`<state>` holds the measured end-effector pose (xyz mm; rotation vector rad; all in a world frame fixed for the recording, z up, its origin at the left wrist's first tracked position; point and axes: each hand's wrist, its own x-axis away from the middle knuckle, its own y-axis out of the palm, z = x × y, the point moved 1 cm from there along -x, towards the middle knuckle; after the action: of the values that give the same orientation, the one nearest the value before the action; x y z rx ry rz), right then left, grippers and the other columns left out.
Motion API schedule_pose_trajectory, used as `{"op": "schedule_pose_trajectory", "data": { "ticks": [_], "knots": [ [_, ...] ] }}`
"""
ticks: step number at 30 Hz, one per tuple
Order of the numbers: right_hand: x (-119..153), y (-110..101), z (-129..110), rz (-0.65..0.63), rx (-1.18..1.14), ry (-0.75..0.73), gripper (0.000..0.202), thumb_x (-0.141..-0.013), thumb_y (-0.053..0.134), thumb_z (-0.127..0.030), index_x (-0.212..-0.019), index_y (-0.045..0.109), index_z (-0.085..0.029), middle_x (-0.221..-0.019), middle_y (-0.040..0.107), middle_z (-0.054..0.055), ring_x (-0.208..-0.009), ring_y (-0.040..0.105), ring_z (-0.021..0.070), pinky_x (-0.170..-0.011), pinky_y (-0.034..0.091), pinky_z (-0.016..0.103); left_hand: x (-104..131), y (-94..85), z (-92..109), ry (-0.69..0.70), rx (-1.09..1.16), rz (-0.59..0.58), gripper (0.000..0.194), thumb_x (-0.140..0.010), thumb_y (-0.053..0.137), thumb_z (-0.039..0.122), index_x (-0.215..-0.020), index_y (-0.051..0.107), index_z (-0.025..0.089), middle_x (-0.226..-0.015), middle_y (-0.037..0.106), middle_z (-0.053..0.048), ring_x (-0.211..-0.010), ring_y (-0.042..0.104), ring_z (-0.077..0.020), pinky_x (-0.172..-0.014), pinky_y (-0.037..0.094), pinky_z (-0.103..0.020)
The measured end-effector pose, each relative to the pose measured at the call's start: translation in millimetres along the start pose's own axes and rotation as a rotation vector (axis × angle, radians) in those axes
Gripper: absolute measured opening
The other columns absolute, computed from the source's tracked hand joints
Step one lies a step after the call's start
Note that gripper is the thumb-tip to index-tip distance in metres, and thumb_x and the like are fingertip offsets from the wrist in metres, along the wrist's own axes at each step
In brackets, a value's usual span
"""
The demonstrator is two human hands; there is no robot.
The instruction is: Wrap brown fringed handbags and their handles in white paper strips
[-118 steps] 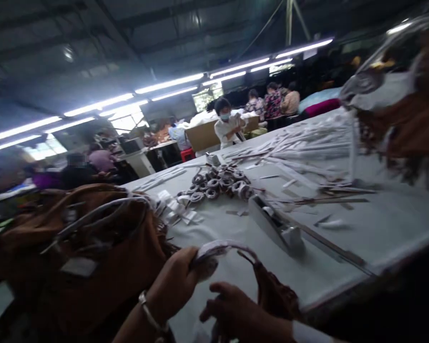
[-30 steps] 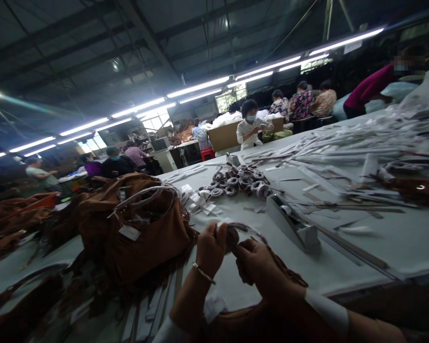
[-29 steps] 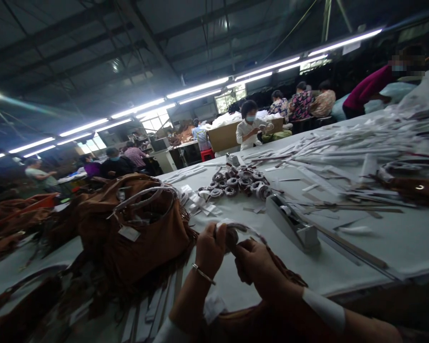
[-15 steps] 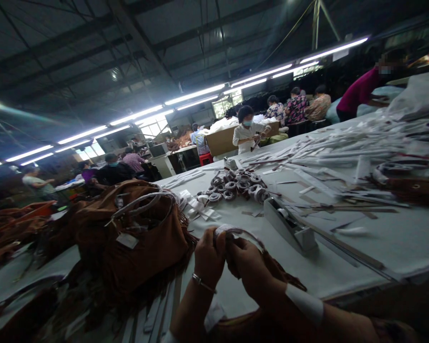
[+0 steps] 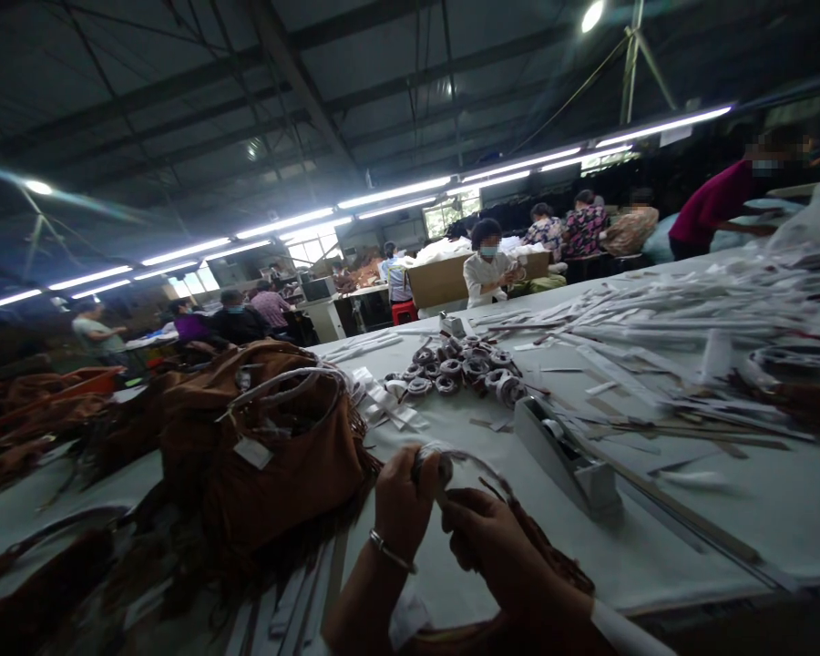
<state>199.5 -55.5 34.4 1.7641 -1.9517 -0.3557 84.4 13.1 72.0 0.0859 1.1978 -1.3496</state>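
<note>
My left hand (image 5: 403, 501), with a bangle at its wrist, is closed around a pale wrapped bag handle (image 5: 484, 465) and a small roll of strip (image 5: 444, 467). Between the thumb and fingers of my right hand (image 5: 492, 542) is the pale end of the strip, just below the roll. The handle arches over to the right, towards brown fringed material (image 5: 553, 551) partly hidden behind my right hand. Left of my hands stands a brown fringed bag (image 5: 280, 465) with wrapped handles and a white tag (image 5: 252, 452).
A tape dispenser (image 5: 567, 460) stands to the right on the white table (image 5: 697, 538). Beyond my hands lies a heap of small rolls (image 5: 465, 364). Loose pale strips (image 5: 656, 319) cover the far right. A person in white (image 5: 488, 273) works across the table.
My right hand has moved slightly down and away from my left, so the roll and a short length of strip now show between them. The view has shifted a little.
</note>
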Motion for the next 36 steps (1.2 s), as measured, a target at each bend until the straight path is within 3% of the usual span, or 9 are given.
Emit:
{"op": "schedule_pose_trajectory", "data": {
  "ticks": [6, 10, 12, 15, 18, 25, 30, 34, 36],
  "knots": [
    [-11.1, 15.0, -4.5, 0.091, -0.026, -0.117, 0.043, -0.063, 0.081, -0.05, -0.073, 0.063, -0.012, -0.058, 0.055, -0.002, -0.04, 0.039, 0.0052, -0.038, 0.025, 0.02, 6.7, -3.3, 4.2, 0.025, 0.004, -0.003, 0.031, -0.1, 0.041, 0.034, -0.111, 0.064, 0.017, -0.093, 0.074, -0.009, -0.083, 0.07, -0.0202, -0.077, 0.054, -0.03],
    [-17.7, 24.0, -11.6, 0.135, -0.002, -0.164, 0.036, -0.062, 0.079, -0.045, -0.07, 0.065, -0.013, -0.051, 0.052, -0.003, -0.04, 0.035, 0.0054, -0.04, 0.023, 0.021, 11.2, -1.4, -0.2, -0.06, -0.026, 0.021, 0.047, -0.103, 0.031, 0.033, -0.14, 0.045, 0.007, -0.091, 0.073, -0.014, -0.081, 0.071, -0.0236, -0.075, 0.056, -0.035],
    [-19.4, 25.5, -12.5, 0.15, 0.016, -0.183, 0.034, -0.061, 0.078, -0.045, -0.067, 0.065, -0.014, -0.047, 0.048, -0.004, -0.04, 0.032, 0.0053, -0.041, 0.022, 0.021, 14.0, 3.0, -5.8, -0.078, -0.053, 0.067, 0.049, -0.104, 0.028, 0.031, -0.143, 0.042, 0.006, -0.104, 0.072, -0.019, -0.096, 0.071, -0.0261, -0.083, 0.056, -0.038],
    [-20.8, 25.2, -11.9, 0.175, 0.04, -0.204, 0.035, -0.06, 0.077, -0.046, -0.066, 0.065, -0.014, -0.046, 0.045, -0.005, -0.042, 0.03, 0.0052, -0.042, 0.022, 0.021, 17.1, 9.9, -14.0, -0.017, -0.077, 0.135, 0.045, -0.103, 0.03, 0.031, -0.135, 0.051, 0.007, -0.127, 0.064, -0.024, -0.119, 0.062, -0.03, -0.096, 0.052, -0.045],
    [-19.9, 24.6, -10.2, 0.161, 0.061, -0.147, 0.035, -0.061, 0.078, -0.046, -0.071, 0.065, -0.014, -0.046, 0.044, -0.005, -0.043, 0.031, 0.0059, -0.042, 0.02, 0.021, 16.4, 11.7, -17.4, 0.0, -0.038, 0.122, 0.041, -0.101, 0.035, 0.03, -0.129, 0.057, 0.01, -0.125, 0.065, -0.021, -0.116, 0.063, -0.0288, -0.098, 0.051, -0.046],
    [-6.4, 30.6, -9.8, -0.194, -0.288, 0.026, 0.032, -0.07, 0.08, -0.034, -0.088, 0.06, -0.018, -0.06, 0.042, -0.008, -0.046, 0.027, 0.0033, -0.043, 0.019, 0.018, 13.9, -0.6, -7.4, -0.036, 0.083, 0.117, 0.045, -0.099, 0.034, 0.023, -0.14, 0.047, 0.009, -0.122, 0.065, -0.018, -0.112, 0.062, -0.0235, -0.098, 0.05, -0.039],
    [-8.5, 26.0, -4.0, -0.279, -0.483, 0.106, 0.033, -0.073, 0.081, -0.032, -0.085, 0.053, -0.02, -0.062, 0.039, -0.009, -0.047, 0.022, 0.0026, -0.045, 0.015, 0.017, 14.8, -3.2, -4.4, -0.129, 0.068, 0.089, 0.045, -0.097, 0.039, 0.03, -0.135, 0.05, 0.009, -0.114, 0.068, -0.018, -0.108, 0.064, -0.0271, -0.1, 0.047, -0.045],
    [-12.4, 20.7, -2.1, -0.261, -0.49, 0.089, 0.035, -0.073, 0.082, -0.034, -0.087, 0.053, -0.02, -0.063, 0.038, -0.009, -0.048, 0.023, 0.0028, -0.045, 0.017, 0.016, 11.8, -5.2, -2.8, -0.251, 0.211, -0.031, 0.036, -0.097, 0.039, 0.041, -0.106, 0.063, 0.015, -0.089, 0.068, -0.01, -0.085, 0.065, -0.0233, -0.081, 0.052, -0.037],
    [-13.1, 19.5, -4.1, -0.241, -0.435, 0.067, 0.036, -0.073, 0.082, -0.036, -0.084, 0.053, -0.019, -0.064, 0.04, -0.008, -0.048, 0.025, 0.0027, -0.045, 0.018, 0.017, 10.8, -6.1, -0.3, -0.29, 0.323, -0.126, 0.039, -0.097, 0.038, 0.047, -0.085, 0.06, 0.018, -0.074, 0.062, -0.003, -0.068, 0.058, -0.0178, -0.066, 0.049, -0.03]
  ]
}}
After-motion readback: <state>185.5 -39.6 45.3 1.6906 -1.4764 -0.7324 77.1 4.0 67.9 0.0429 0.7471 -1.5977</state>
